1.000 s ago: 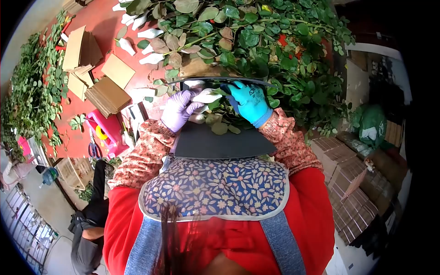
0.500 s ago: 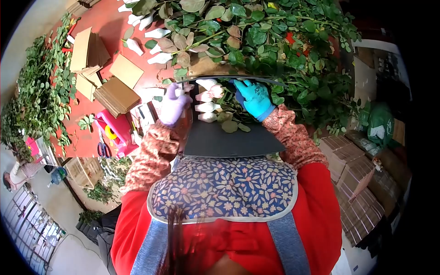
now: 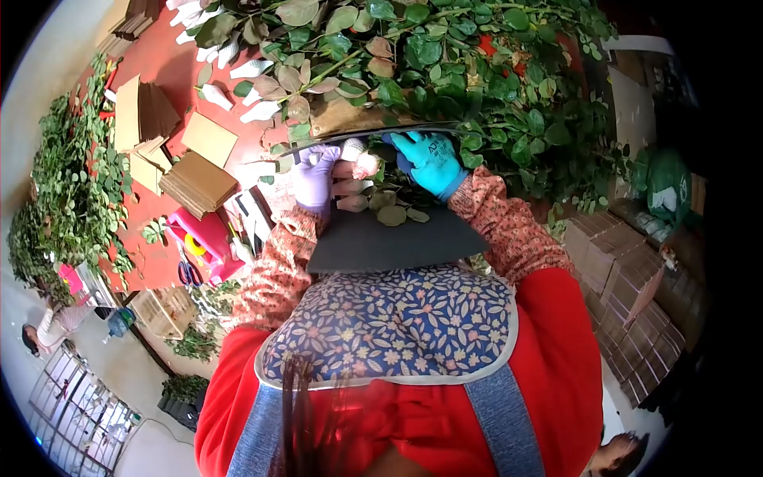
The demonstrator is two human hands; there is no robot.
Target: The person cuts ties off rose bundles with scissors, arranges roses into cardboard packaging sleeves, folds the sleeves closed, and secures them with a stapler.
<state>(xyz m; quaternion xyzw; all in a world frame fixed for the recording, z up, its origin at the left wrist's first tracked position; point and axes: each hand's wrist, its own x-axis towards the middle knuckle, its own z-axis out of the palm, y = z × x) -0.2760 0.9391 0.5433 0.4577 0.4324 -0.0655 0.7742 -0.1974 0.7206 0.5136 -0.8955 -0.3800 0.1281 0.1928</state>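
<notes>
My left hand (image 3: 316,179), in a lavender glove, is at the left edge of a black curved board (image 3: 389,242). Its fingers curl beside several rose heads in white net sleeves (image 3: 352,188), close to the topmost one; what they pinch is hidden. On the right, my right hand (image 3: 431,163) wears a teal glove with a dark palm. Its fingers close around rose stems near the board's far rim, the fingertips partly hidden. Green rose leaves (image 3: 391,215) lie on the board between my hands.
Leafy roses (image 3: 477,71) are heaped beyond the board. Cardboard pieces (image 3: 199,183), a pink holder (image 3: 203,238) and scissors (image 3: 189,272) lie on the red table (image 3: 250,147) at left. Wrapped boxes (image 3: 628,278) stand at right. People (image 3: 624,453) show at the lower edges.
My left hand has moved right, from the board's edge in over the sleeved rose heads, and its fingers have curled. My right hand stays near the stems. The view has shifted slightly.
</notes>
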